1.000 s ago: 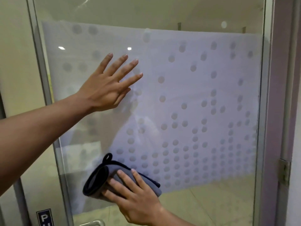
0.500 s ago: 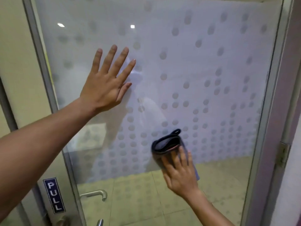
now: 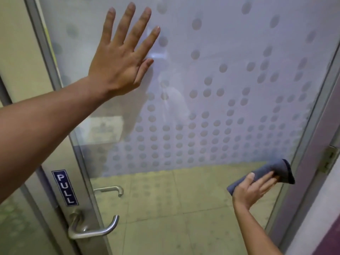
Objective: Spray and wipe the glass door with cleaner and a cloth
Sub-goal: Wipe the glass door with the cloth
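frosted dotted glass door (image 3: 211,74): left hand (image 3: 119,59) flat, right hand (image 3: 252,188) pressing folded grey cloth (image 3: 272,171).

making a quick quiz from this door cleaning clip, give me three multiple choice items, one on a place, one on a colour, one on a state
1. Where on the glass door is the cloth?
A. top left corner
B. lower right, near the hinge side
C. over the handle

2. What colour is the PULL sign?
A. dark blue with white letters
B. red
C. yellow

3. How is the left hand?
A. gripping the door handle
B. curled in a fist
C. flat on the glass, fingers spread

Answers:
1 B, the right hand presses the cloth there by the frame.
2 A, white letters stand on dark blue.
3 C, the fingers are straight and apart.
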### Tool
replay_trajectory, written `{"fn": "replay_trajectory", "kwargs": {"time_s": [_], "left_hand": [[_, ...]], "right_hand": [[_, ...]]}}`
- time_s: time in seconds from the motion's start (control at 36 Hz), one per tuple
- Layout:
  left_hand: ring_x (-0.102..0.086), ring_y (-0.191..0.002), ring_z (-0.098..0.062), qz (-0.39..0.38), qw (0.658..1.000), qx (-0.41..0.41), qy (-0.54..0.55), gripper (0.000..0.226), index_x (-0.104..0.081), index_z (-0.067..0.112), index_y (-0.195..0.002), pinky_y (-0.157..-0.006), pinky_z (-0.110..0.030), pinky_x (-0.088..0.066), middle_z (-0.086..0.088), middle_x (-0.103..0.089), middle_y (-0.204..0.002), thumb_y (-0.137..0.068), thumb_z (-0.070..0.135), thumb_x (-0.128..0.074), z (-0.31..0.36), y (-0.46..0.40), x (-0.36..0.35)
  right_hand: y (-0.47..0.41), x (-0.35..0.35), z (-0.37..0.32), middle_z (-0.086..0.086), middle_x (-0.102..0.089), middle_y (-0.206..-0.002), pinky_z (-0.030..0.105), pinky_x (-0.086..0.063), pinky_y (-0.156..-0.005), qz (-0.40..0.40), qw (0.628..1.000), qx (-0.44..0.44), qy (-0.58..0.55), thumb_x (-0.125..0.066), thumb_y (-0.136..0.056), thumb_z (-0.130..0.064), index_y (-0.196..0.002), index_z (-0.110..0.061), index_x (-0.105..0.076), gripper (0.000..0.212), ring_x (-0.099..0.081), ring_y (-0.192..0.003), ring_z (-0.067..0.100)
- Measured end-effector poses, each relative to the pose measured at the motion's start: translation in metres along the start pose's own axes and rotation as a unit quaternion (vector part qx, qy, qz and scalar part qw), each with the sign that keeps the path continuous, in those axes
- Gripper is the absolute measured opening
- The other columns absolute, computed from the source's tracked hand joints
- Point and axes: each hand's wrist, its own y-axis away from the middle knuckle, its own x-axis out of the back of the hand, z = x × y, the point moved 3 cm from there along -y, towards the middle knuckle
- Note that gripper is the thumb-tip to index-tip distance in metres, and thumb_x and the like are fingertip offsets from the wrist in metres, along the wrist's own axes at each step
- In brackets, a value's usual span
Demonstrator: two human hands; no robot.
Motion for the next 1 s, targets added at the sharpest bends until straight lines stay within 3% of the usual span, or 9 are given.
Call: {"fn": "replay_trajectory", "kwargs": {"time_s": [0.11,0.22,0.33,0.44,0.53,0.61,0.69,0.81,1.0], "left_hand": [[0.002,-0.156,-0.039,0.0,1.0,0.008,0.0,0.062,-0.003,0.023,-0.161,-0.123,-0.064,-0.001,-0.014,0.002,-0.17,-0.106,0.05,-0.011,0.001,0.0,0.001],[0.001,-0.156,-0.039,0.001,1.0,0.008,-0.001,0.062,-0.003,0.023,-0.161,-0.123,-0.064,-0.002,-0.014,0.001,-0.17,-0.106,0.049,-0.011,0.001,-0.001,0.0],[0.002,-0.156,-0.04,0.006,1.0,0.005,-0.008,0.062,-0.002,0.022,-0.161,-0.123,-0.064,-0.002,-0.015,0.002,-0.169,-0.106,0.048,-0.012,0.0,-0.001,-0.001],[0.001,-0.155,-0.041,0.01,1.0,0.001,-0.012,0.062,-0.002,0.021,-0.161,-0.123,-0.065,-0.004,-0.016,0.002,-0.169,-0.106,0.047,-0.013,-0.001,-0.001,-0.002],[0.001,-0.155,-0.041,0.017,1.0,0.0,-0.009,0.062,-0.002,0.021,-0.161,-0.123,-0.065,-0.005,-0.015,0.002,-0.169,-0.107,0.047,-0.014,-0.001,-0.001,-0.004],[0.001,-0.156,-0.04,0.022,1.0,-0.004,-0.005,0.062,-0.002,0.021,-0.161,-0.123,-0.065,-0.005,-0.015,0.002,-0.17,-0.106,0.047,-0.015,-0.002,0.0,-0.004],[0.0,-0.155,-0.041,0.025,1.0,-0.01,-0.001,0.062,-0.003,0.02,-0.161,-0.123,-0.065,-0.004,-0.015,0.001,-0.169,-0.106,0.047,-0.015,-0.002,-0.001,-0.005],[-0.001,-0.155,-0.042,0.034,0.999,-0.014,0.003,0.063,-0.004,0.019,-0.162,-0.123,-0.065,-0.004,-0.016,-0.001,-0.169,-0.106,0.047,-0.014,-0.004,-0.002,-0.007],[-0.002,-0.155,-0.042,0.05,0.999,-0.02,0.012,0.063,-0.007,0.019,-0.161,-0.123,-0.065,-0.006,-0.016,-0.002,-0.169,-0.106,0.048,-0.018,-0.006,-0.002,-0.009]], "right_hand": [[0.041,-0.014,0.029,0.021,-0.004,-0.169,0.046,-0.013,-0.125,-0.005,0.992,-0.123,-0.038,-0.032,-0.097,-0.048,-0.161,-0.005,-0.014,0.079,-0.009,-0.155,0.038],[0.109,-0.039,0.036,0.025,-0.004,-0.168,0.048,-0.013,-0.125,-0.024,0.984,-0.168,-0.058,-0.032,-0.089,-0.058,-0.161,-0.004,-0.012,0.092,-0.009,-0.154,0.042],[0.178,-0.068,0.002,0.029,-0.002,-0.165,0.053,-0.009,-0.122,-0.077,0.994,-0.062,-0.053,-0.035,-0.093,-0.063,-0.158,0.004,-0.014,0.095,-0.005,-0.153,0.046],[0.212,-0.09,-0.046,0.03,-0.016,-0.162,0.059,-0.013,-0.119,-0.099,0.995,0.029,-0.014,-0.019,-0.098,-0.073,-0.154,0.004,-0.027,0.096,-0.015,-0.148,0.053],[0.22,-0.101,-0.104,0.039,-0.035,-0.152,0.069,-0.028,-0.11,-0.079,0.993,0.088,0.02,-0.019,-0.101,-0.068,-0.151,-0.009,-0.033,0.078,-0.035,-0.135,0.065],[0.226,-0.106,-0.165,0.029,-0.034,-0.157,0.06,-0.027,-0.113,-0.068,0.983,0.171,0.012,-0.021,-0.103,-0.062,-0.153,-0.024,-0.024,0.062,-0.038,-0.138,0.056],[0.24,-0.11,-0.21,0.015,-0.013,-0.169,0.06,-0.021,-0.12,-0.078,0.944,0.32,0.025,-0.035,-0.102,-0.053,-0.154,-0.023,-0.026,0.061,-0.025,-0.149,0.046],[0.271,-0.119,-0.253,0.01,-0.028,-0.162,0.058,-0.013,-0.124,-0.108,0.86,0.496,0.051,-0.05,-0.097,-0.051,-0.149,-0.03,-0.042,0.057,-0.022,-0.151,0.043],[0.295,-0.127,-0.266,0.005,-0.024,-0.168,0.057,-0.017,-0.124,-0.183,0.718,0.664,0.1,-0.04,-0.103,-0.051,-0.157,-0.032,-0.034,0.058,-0.012,-0.156,0.035]]}}
